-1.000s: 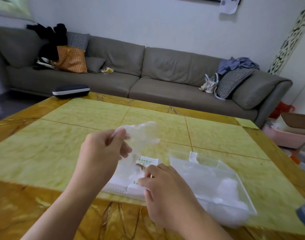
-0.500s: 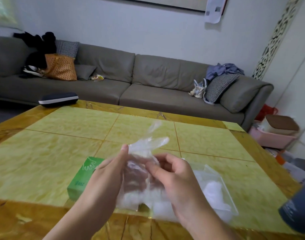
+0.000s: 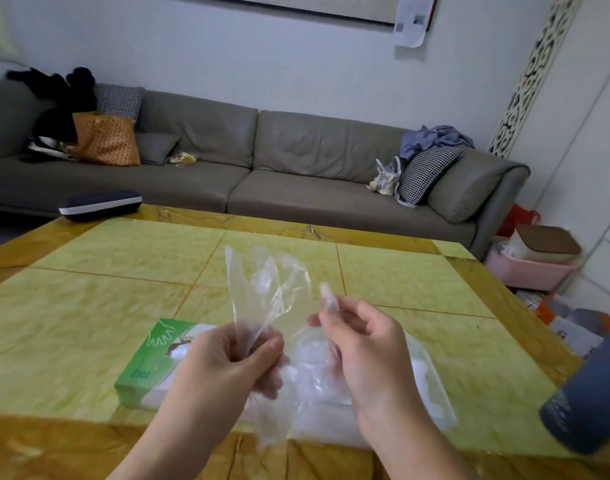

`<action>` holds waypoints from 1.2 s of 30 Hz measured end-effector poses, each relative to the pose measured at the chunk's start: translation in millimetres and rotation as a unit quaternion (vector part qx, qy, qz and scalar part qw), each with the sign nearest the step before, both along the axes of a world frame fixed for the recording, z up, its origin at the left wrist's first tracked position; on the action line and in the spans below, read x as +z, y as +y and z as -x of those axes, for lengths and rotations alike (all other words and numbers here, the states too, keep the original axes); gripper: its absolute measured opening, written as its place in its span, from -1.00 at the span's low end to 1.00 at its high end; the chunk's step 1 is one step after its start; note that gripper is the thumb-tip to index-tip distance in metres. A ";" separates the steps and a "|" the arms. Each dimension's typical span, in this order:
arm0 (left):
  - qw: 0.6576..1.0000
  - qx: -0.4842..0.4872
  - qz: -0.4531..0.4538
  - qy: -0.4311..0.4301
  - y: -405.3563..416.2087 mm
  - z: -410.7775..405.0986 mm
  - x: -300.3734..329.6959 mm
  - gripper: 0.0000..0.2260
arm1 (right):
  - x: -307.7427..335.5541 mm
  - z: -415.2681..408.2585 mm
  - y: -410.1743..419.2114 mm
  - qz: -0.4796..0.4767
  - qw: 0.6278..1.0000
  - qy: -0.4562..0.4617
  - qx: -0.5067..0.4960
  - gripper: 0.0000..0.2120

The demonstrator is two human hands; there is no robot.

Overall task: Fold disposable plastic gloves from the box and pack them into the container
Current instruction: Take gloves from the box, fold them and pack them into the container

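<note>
Above the green cardboard glove box and clear plastic container: thin transparent plastic glove upright, pinched by left hand; thumb tip pinched by right hand, equally near.

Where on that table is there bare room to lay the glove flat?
Bare tabletop lies left of the green box, and beyond the hands toward the black case. It is crowded near the front edge: box, clear container, and a dark cylinder at right.
</note>
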State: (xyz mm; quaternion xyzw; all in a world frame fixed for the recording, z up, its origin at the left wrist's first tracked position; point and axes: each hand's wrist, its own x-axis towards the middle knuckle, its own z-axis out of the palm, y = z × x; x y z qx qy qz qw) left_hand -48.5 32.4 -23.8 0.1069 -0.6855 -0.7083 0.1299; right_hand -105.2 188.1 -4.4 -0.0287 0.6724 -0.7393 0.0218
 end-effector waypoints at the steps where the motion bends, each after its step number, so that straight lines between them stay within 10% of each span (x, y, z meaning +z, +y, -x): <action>1: 1.000 -0.006 0.002 0.000 1.0 -1.0 1.9 -0.92 | -0.5 2.5 2.5 -0.006 1.000 0.008 -0.013 -0.92; 26: 0.999 0.009 -0.044 0.029 -2.9 0.2 1.3 -0.74 | 6.7 29.9 40.0 0.122 0.986 -0.010 -0.108 -0.89; 31: 0.987 0.077 -0.124 0.065 3.3 -0.6 7.7 -0.76 | 11.6 19.1 41.8 0.156 0.972 -0.154 0.088 -0.38; 36: 0.986 0.054 -0.131 0.082 21.8 -2.9 10.4 -0.80 | 5.9 9.2 36.6 0.046 0.983 -0.114 0.134 -0.73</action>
